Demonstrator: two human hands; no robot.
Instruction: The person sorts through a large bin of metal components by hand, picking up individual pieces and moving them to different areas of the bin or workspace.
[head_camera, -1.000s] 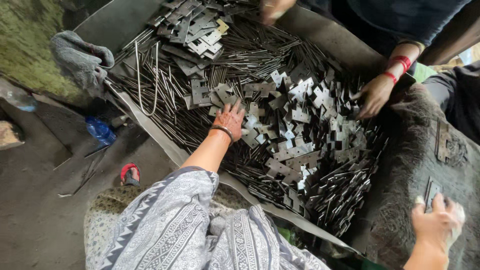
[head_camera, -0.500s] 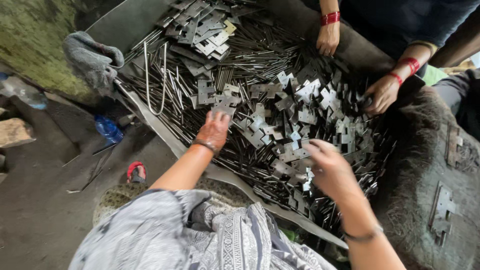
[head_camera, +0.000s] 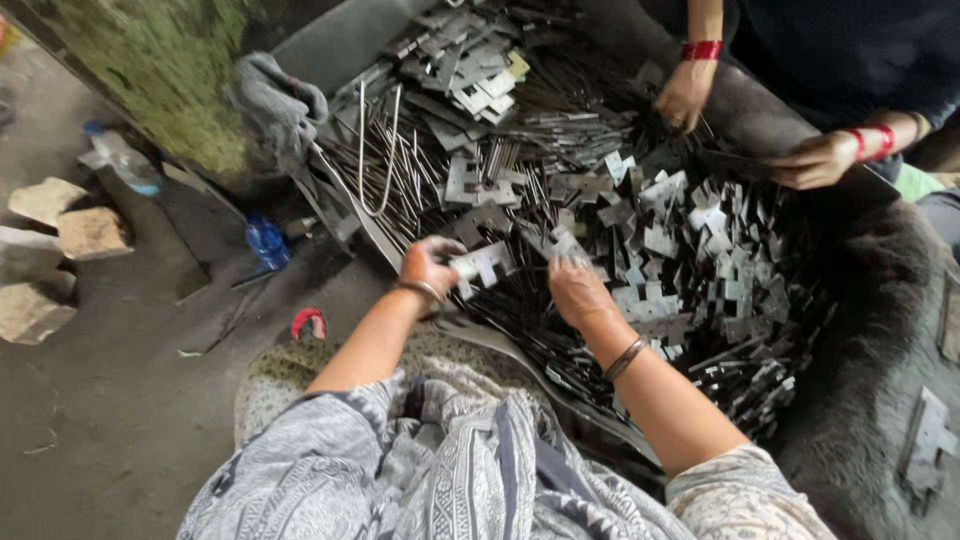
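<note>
Pinching a notched metal plate (head_camera: 482, 266), left hand (head_camera: 428, 268) lifts it off the pile (head_camera: 640, 230) so right hand (head_camera: 578, 290), fingers closed on another piece, can sort.

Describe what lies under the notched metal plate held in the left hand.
Beneath the notched plate in the left hand lie thin metal rods and the tray's edge. Whatever lies deeper is covered.

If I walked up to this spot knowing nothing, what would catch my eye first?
Most likely the big heap of shiny metal plates and thin rods filling the tray at the centre. Next, the left hand gripping one notched plate at the heap's near edge, with the right hand close beside it. At the top right, another person's hands reach into the same heap.
</note>
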